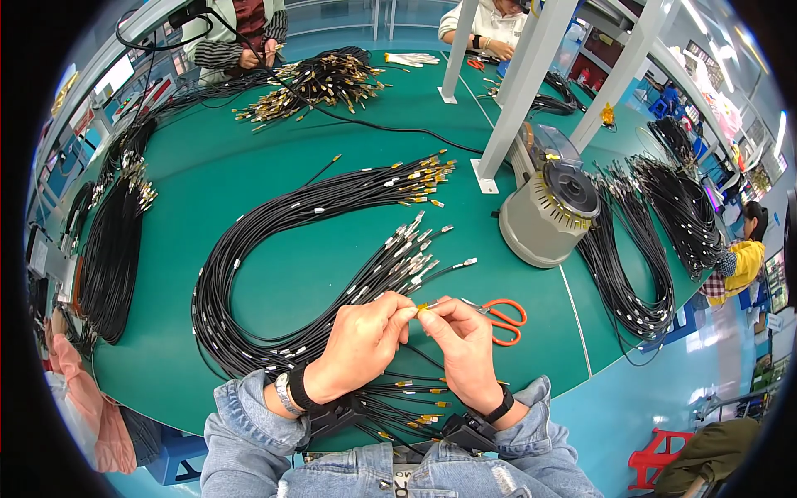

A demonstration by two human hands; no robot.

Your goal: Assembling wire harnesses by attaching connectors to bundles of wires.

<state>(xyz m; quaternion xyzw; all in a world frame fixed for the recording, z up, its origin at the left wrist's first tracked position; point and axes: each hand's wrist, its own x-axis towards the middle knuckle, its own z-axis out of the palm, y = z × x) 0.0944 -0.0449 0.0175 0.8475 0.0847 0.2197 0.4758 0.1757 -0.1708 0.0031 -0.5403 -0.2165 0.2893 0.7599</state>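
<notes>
My left hand and my right hand meet over the near middle of the table, fingertips pinched together around a small yellow piece. It looks like yellow tape on a black cable's end, though the fingers hide most of it. Just right of my right hand lie scissors with orange handles, their blades partly behind the fingers. A large bundle of black cables curves in a U left of my hands, with yellow-tagged ends on its far arm and white-tagged ends nearer. More yellow-tipped cables spread below my wrists.
A round beige tape dispenser stands right of centre beside grey metal posts. Cable bundles lie at the left and right of the green table. Two people work across it, near a cable pile and white glove.
</notes>
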